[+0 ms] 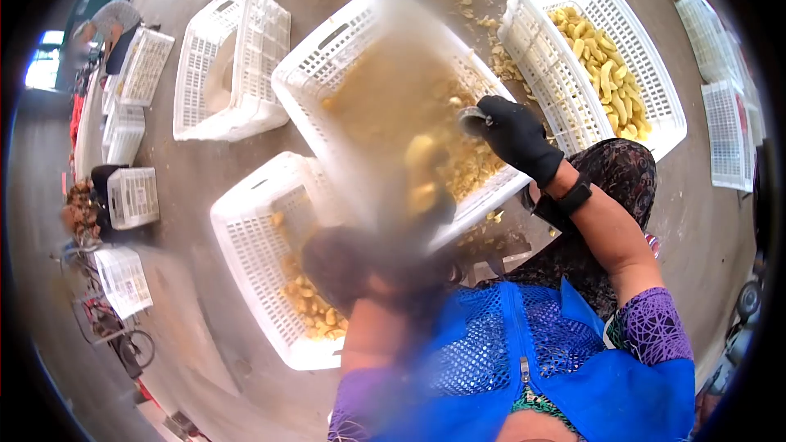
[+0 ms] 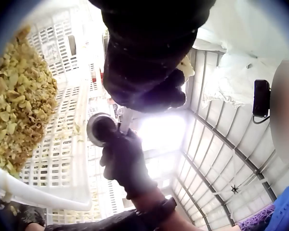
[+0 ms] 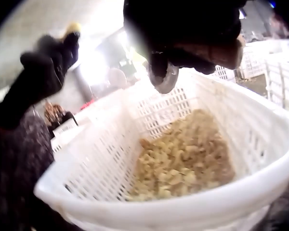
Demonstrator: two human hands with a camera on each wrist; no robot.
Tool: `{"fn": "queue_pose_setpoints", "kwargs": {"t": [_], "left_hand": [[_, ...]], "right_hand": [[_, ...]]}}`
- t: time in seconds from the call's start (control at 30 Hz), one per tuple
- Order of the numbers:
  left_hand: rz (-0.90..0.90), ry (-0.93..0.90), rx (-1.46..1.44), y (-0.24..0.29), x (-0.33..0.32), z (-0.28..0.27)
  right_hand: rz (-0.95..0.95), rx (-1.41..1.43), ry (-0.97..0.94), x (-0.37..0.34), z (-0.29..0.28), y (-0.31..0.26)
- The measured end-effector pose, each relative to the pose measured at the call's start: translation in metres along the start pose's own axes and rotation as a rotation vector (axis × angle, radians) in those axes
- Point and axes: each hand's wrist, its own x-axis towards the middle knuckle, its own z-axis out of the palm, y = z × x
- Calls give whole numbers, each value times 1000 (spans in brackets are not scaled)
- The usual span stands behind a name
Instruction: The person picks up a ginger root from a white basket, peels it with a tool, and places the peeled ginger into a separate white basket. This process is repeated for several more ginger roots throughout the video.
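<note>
My left hand (image 1: 348,262), in a dark glove and partly blurred in the head view, holds a yellow peeled piece of produce (image 1: 422,168) over the middle crate (image 1: 315,49). That hand (image 2: 144,57) fills the top of the left wrist view, a pale bit of the piece (image 2: 186,67) showing past its fingers. In a black glove, my right hand (image 1: 516,135) grips a small tool (image 1: 473,121) with a rounded metal end, near the crate's right rim. A brown handle (image 3: 216,53) shows under its fingers in the right wrist view. Yellowish peelings (image 3: 183,163) cover the crate's bottom.
To the right stands a white crate (image 1: 532,49) of peeled yellow pieces (image 1: 606,74). Another crate (image 1: 246,213) at lower left holds more yellowish pieces (image 1: 315,307). A further crate (image 1: 266,57) stands upper left. Scraps (image 1: 467,0) litter the floor; more crates line both sides.
</note>
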Motion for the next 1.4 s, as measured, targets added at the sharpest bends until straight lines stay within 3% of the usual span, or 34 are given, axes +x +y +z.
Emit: {"fn": "queue_pose_setpoints", "kwargs": {"t": [0.07,0.13,0.17,0.27,0.33,0.4,0.47,0.5,0.57,0.6,0.67,0.73,0.77,0.8,0.83,0.87,0.9,0.93,0.97,1.0,1.03,1.07,1.13,1.17,1.2,1.27,1.3,1.33,1.4], "left_hand": [[-129,53,-363,-3,-2,5],[-183,97,-539,-7,-3,9],[-192,128,-601,-7,-3,11],[-130,-14,-385,-1,0,7],[-193,96,-361,9,2,21],[-264,203,-332,0,4,19],[-141,165,-33,-39,6,-9],[-149,161,-30,-48,9,-13],[37,153,232,-52,15,-12],[34,151,234,-54,13,-11],[-114,174,-112,-38,14,1],[-114,115,61,-42,13,-13],[-111,59,232,-43,11,-18],[-106,59,231,-41,9,-16],[-107,94,-104,-37,5,-12],[-104,126,-440,-33,0,-11],[-99,129,-442,-30,-3,-13],[9,148,45,-27,-8,-16],[115,162,529,-26,-8,-17],[116,165,519,-27,-5,-17],[103,173,480,-29,-2,-16],[89,178,443,-29,0,-13],[56,155,428,-13,-3,2],[28,136,421,-5,-3,8],[28,135,424,-3,0,10],[-350,300,-416,-5,9,16],[-355,298,-419,-11,3,12],[-201,317,-50,-21,-12,1],[170,257,642,-33,-23,-12]], "right_hand": [[15,89,15,1,1,-2],[23,530,42,3,3,-8],[24,530,38,5,0,-12],[-50,513,59,13,-19,-26],[405,699,-65,11,-30,-32],[353,799,-40,9,-32,-34],[230,959,-72,3,-22,-28],[102,764,-41,-1,-3,-12],[114,755,-102,-3,-4,-16],[113,745,-167,-1,-4,-19],[34,748,-137,3,-18,-36],[-194,225,-84,4,-35,-49],[-192,224,-83,-1,-19,-40],[-102,686,77,-4,10,-20],[-10,1146,236,0,23,-2],[142,165,138,9,-1,17],[117,109,53,7,-8,18],[93,55,-35,8,-18,8],[-61,40,24,7,-12,5],[-212,22,82,6,-6,-1],[278,664,-86,2,-14,-20],[284,655,-86,5,-20,-25],[559,885,-169,12,-32,-37],[599,981,-224,19,-51,-58],[598,984,-222,15,-34,-47],[123,953,-68,9,3,-29],[230,866,-193,6,-5,-26],[235,859,-187,8,-1,-27],[-119,72,-135,18,-2,-8]]}}
